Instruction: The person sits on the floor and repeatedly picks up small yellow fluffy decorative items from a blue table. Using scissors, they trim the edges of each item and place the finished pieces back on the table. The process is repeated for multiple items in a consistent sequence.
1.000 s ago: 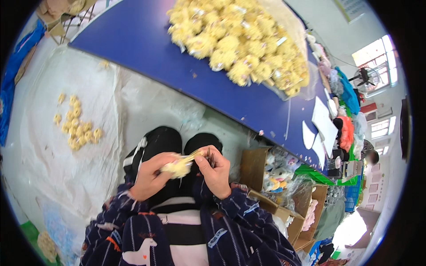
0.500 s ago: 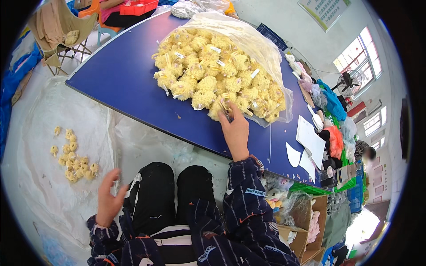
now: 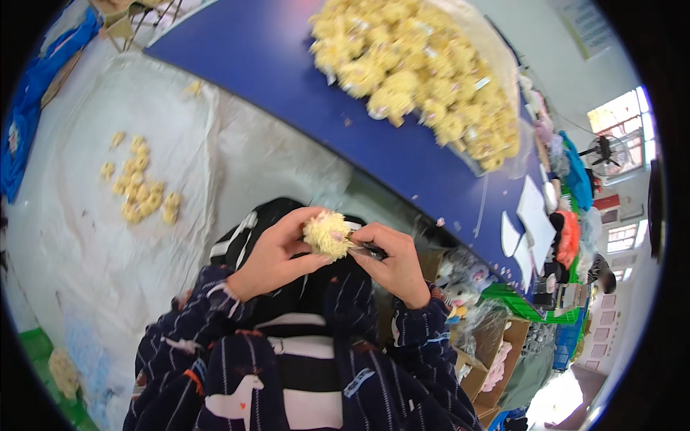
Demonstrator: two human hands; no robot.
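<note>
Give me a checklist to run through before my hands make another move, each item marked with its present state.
1. Left hand has the fluffy yellow piece gripped: ok.
2. Right hand has the dark metal tool in its grip: ok, at the piece's right side.
3. Tool tip clear of the piece: cannot tell; fingers and fluff hide it.
4. Pile of fluffy yellow pieces resting on the blue table: ok.
5. Small yellow pieces all in one cluster on the pale sheet: not ok; at least two lie apart.
</note>
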